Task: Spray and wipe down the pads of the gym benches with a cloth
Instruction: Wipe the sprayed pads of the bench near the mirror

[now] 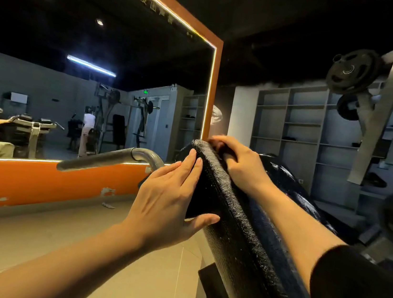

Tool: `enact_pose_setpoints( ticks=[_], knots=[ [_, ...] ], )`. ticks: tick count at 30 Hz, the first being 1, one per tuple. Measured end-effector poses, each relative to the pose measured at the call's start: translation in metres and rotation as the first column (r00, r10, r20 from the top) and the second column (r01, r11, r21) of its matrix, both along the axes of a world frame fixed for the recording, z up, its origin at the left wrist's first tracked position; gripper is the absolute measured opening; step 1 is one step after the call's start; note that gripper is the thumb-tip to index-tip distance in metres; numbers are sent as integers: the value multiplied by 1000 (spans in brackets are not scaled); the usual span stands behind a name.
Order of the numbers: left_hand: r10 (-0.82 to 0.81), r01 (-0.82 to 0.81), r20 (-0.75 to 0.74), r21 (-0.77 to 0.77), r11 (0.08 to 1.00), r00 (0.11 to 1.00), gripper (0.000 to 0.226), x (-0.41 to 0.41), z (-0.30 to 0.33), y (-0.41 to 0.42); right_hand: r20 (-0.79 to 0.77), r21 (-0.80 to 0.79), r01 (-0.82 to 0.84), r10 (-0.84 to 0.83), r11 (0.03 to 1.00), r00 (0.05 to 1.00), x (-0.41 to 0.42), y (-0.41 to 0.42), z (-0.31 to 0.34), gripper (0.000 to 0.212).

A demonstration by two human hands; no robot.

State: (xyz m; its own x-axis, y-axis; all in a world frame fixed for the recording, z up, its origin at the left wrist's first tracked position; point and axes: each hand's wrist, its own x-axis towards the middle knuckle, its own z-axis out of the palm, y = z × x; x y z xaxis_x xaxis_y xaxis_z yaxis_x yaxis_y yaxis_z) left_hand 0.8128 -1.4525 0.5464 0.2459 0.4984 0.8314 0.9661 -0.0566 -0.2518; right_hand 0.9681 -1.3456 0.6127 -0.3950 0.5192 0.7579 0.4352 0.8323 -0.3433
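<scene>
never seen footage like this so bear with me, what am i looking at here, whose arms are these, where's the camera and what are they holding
This is one picture from a wide-angle camera worn on a person's head, looking forward and down, so the two arms are the wearer's own. There is no robot. They stand in a gym beside a black bench pad that slopes up and away. The left hand lies with straight fingers against a dark cloth on the pad's near side. The right hand curls over the pad's top edge; whether it holds the cloth there is hard to tell. Behind are a curved metal bar, a big mirror with an orange frame, and weight plates at upper right.
</scene>
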Motion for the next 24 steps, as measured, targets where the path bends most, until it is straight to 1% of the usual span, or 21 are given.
enact_pose_setpoints(
  ticks=[1, 2, 3, 4, 5, 6, 7, 8, 9, 10, 12, 13, 14, 15, 16, 17, 19, 20, 21, 22, 24],
  knots=[
    [3, -3, 0, -9, 1000, 1000, 97, 0, -1, 0, -40, -77, 79, -83, 994, 996, 9, 13, -2, 46],
    [5, -5, 6, -14, 1000, 1000, 98, 0, -1, 0, -75, -166, 118, -132, 979, 988, 16, 21, -4, 44],
    [3, -3, 17, -13, 1000, 1000, 98, 0, -2, 0, -98, -210, 138, -162, 968, 982, 18, 25, -6, 42],
    [-3, 4, 30, -11, 1000, 1000, 98, 0, -2, 1, -104, -203, 140, -164, 969, 981, 14, 24, -6, 41],
    [-13, 14, 40, -8, 1000, 999, 98, 0, -2, 2, -102, -157, 119, -136, 980, 985, 8, 18, -5, 40],
    [-23, 23, 43, -4, 1000, 999, 98, 0, -2, 2, -104, -82, 63, -71, 995, 992, 1, 10, -4, 40],
    [-28, 27, 41, 5, 1000, 999, 98, 0, -2, 3, -93, -18, -30, 28, 999, 995, -6, -1, -3, 41],
    [-27, 26, 38, 15, 1000, 999, 97, 0, -2, 2, -63, 14, -124, 125, 992, 990, -11, -12, -2, 43],
    [-26, 25, 35, 21, 999, 999, 97, 0, -2, 2, -24, 20, -175, 175, 984, 984, -11, -16, -1, 45],
    [-29, 28, 30, 22, 999, 999, 97, 0, -1, 2, 2, 4, -172, 172, 985, 985, -8, -11, -1, 47],
    [-38, 37, 27, 22, 999, 999, 97, 0, -1, 2, -34, -82, -46, 43, 996, 999, 8, 11, -3, 46],
    [-41, 41, 36, 17, 999, 999, 97, 0, -2, 3, -68, -156, 24, -35, 987, 997, 16, 19, -6, 43],
    [-46, 46, 50, 10, 999, 998, 98, 0, -2, 3, -104, -209, 69, -93, 975, 990, 20, 23, -9, 41],
    [-51, 51, 64, 7, 999, 997, 98, -1, -2, 3, -122, -221, 88, -117, 971, 986, 19, 21, -11, 40],
    [-54, 53, 73, 4, 999, 996, 98, -1, -2, 3, -129, -189, 74, -100, 979, 987, 14, 15, -12, 40],
    [-57, 57, 76, -2, 998, 995, 98, -1, -2, 3, -127, -124, 25, -41, 992, 991, 7, 3, -11, 41],
    [-79, 80, 72, -21, 997, 994, 95, 0, 0, 1, -91, -27, -160, 157, 987, 983, -7, -28, -11, 43],
    [-91, 93, 69, -30, 995, 993, 94, 0, 1, 0, -61, -17, -224, 223, 974, 973, -9, -38, -15, 44],
    [-100, 103, 69, -37, 994, 993, 94, 1, 2, -3, -47, -28, -226, 224, 974, 973, -5, -42, -19, 46],
    [-111, 114, 79, -39, 993, 991, 94, 1, 1, -6, -66, -56, -170, 166, 984, 984, 4, -39, -23, 47],
    [-147, 151, 107, -32, 988, 983, 93, 2, -6, -17, -143, -185, 0, -27, 983, 989, 27, -29, -33, 46]
  ],
)
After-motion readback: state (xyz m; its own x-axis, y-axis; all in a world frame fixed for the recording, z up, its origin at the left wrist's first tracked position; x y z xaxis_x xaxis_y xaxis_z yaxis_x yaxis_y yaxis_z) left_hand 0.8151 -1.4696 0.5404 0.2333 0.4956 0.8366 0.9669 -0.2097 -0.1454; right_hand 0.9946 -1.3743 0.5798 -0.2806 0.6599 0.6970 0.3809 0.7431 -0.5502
